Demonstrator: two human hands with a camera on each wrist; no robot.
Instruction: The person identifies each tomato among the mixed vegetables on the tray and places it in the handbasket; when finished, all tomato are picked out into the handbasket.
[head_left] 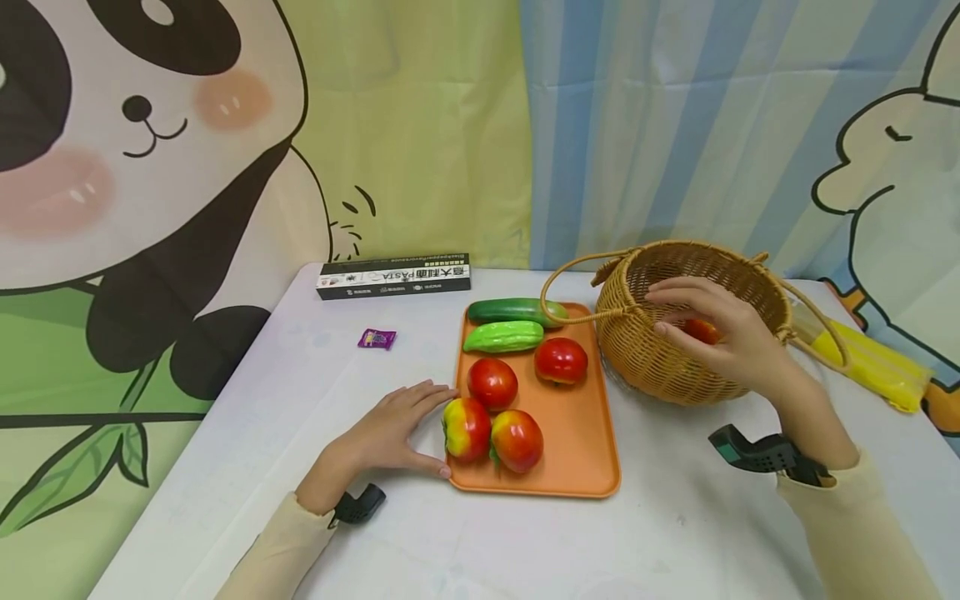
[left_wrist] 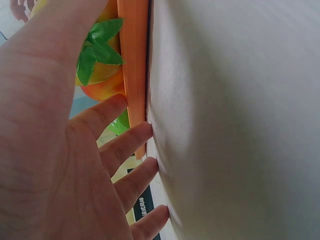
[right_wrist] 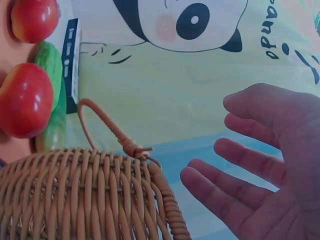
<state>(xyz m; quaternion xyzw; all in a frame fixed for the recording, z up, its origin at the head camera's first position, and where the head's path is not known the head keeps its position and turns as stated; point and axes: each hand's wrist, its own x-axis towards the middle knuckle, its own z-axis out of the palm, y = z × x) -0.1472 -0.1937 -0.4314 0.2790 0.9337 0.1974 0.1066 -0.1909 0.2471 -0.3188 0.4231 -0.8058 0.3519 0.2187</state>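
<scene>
Fruit (head_left: 702,331) lay in the wicker basket (head_left: 637,357) beneath the right hand's grip (head_left: 722,332), loosely parted, empty; the left hand (head_left: 390,429), spread, unladen, touched the tray (head_left: 577,450). Fruit transfer seemed underway, next needing clearance above the basket.

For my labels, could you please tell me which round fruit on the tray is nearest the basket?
The rightmost fruit on the tray in the head view; the other three lie left, farther from the basket.

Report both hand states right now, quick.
Left hand: open, holding nothing, at the edge of the orange tray.
Right hand: open, holding nothing, above the wicker basket.
</scene>
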